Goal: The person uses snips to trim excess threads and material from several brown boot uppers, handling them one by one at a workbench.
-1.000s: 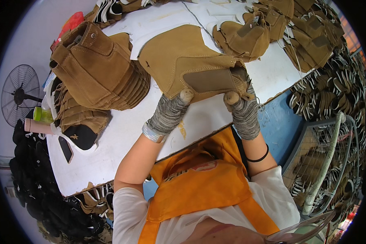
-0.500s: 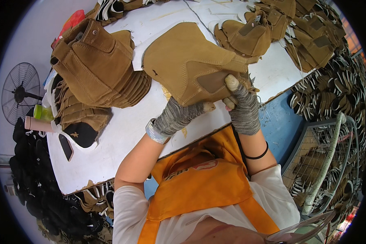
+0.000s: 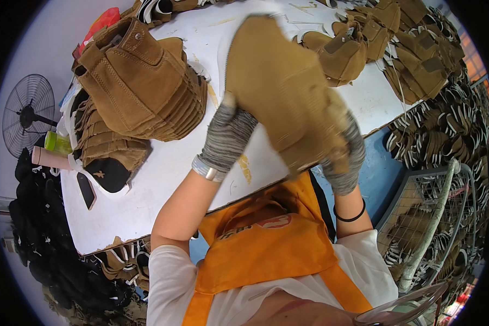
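Above the white table I hold a brown suede boot upper (image 3: 280, 87), tilted and smeared by motion. My left hand (image 3: 228, 133), in a grey knit fingerless glove, grips its left edge, thumb at the front and the other fingers hidden behind. At the lower right edge my right hand (image 3: 346, 155), gloved the same way, closes round the upper, with its fingertips blurred. To the left of my left hand stands a stack of similar brown boot uppers (image 3: 141, 81).
Other brown uppers (image 3: 339, 54) lie at the back right of the table (image 3: 119, 217). A phone (image 3: 86, 191), a pink tumbler (image 3: 50, 157) and a lidded green container (image 3: 57, 142) are at its left edge, near a fan (image 3: 28, 117). A wire cart (image 3: 418, 217) stands at right.
The boot upper has swung more upright and moved right, its side patch no longer visible. My left hand has turned upward along its edge; my right hand has moved slightly right and down.
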Available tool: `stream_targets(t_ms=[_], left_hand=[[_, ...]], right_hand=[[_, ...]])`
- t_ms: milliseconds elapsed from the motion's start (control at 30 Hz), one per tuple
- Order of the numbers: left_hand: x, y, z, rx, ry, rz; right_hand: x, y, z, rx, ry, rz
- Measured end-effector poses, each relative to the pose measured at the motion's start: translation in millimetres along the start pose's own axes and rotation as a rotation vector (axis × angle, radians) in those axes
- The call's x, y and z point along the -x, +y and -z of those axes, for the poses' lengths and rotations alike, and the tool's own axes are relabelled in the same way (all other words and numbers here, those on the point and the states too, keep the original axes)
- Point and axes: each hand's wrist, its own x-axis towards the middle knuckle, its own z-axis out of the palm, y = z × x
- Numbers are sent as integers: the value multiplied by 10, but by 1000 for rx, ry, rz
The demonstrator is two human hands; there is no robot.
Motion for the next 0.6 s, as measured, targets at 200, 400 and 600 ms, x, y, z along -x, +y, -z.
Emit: stream_targets(t_ms=[200, 400, 600], left_hand=[[-9, 1, -14, 110, 100, 77], [-39, -5, 84, 136, 77, 64], [-58, 4, 98, 301, 91, 58]], right_hand=[[-130, -63, -197, 176, -214, 163], [-115, -65, -239, 78, -144, 150], [-107, -29, -190, 148, -133, 165]])
